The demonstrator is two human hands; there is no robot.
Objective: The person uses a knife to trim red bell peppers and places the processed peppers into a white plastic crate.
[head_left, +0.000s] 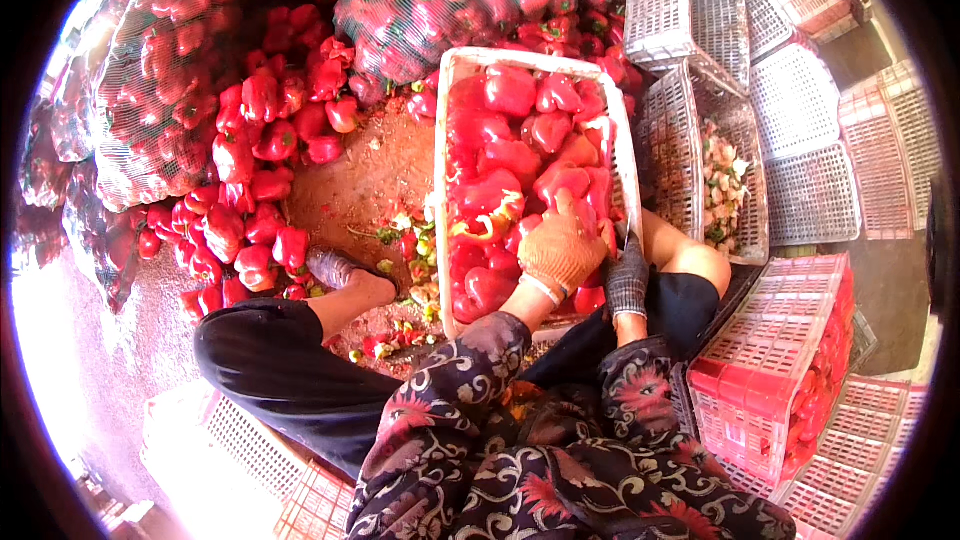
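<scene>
The left hand [562, 252], in an orange glove [558, 258], is half curled over the red bell peppers [508, 162], which lie inside the white plastic crate [540, 60]. The right hand [628, 282], in a grey glove [627, 290], is curled near the crate's right rim. I cannot tell whether either hand grips something.
</scene>
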